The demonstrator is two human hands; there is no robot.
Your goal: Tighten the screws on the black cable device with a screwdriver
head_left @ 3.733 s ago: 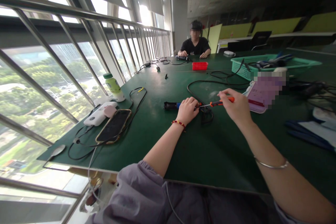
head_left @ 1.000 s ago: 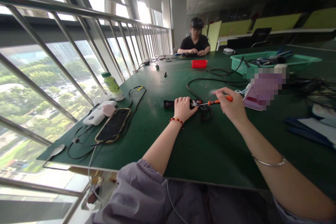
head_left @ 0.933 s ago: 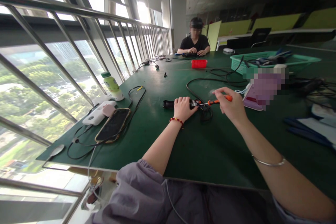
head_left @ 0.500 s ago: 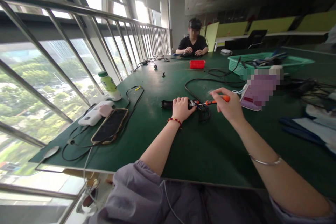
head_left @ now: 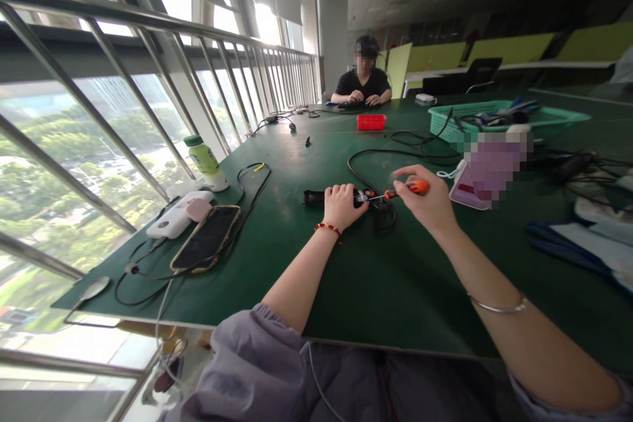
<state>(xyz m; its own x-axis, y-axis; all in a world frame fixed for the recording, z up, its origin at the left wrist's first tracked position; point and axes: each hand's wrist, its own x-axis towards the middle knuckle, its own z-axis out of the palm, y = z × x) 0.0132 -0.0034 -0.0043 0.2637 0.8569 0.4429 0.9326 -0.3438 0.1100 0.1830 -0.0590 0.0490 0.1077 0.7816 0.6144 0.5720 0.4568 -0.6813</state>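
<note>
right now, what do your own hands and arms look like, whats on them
Both hands, the left and the right, are bare, with no gloves. The left wrist carries a red bracelet with yellowish beads; the right forearm, a thin silver-coloured bangle. The left sleeve is greyish lilac with a gathered edge; the right sleeve looks the same colour.

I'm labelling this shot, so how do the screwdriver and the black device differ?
The screwdriver has an orange-and-black handle and thin metal shaft; the black device is mostly black and thicker than that shaft. The right hand holds the screwdriver; the left hand holds the black device. Both are hand-held.
</note>
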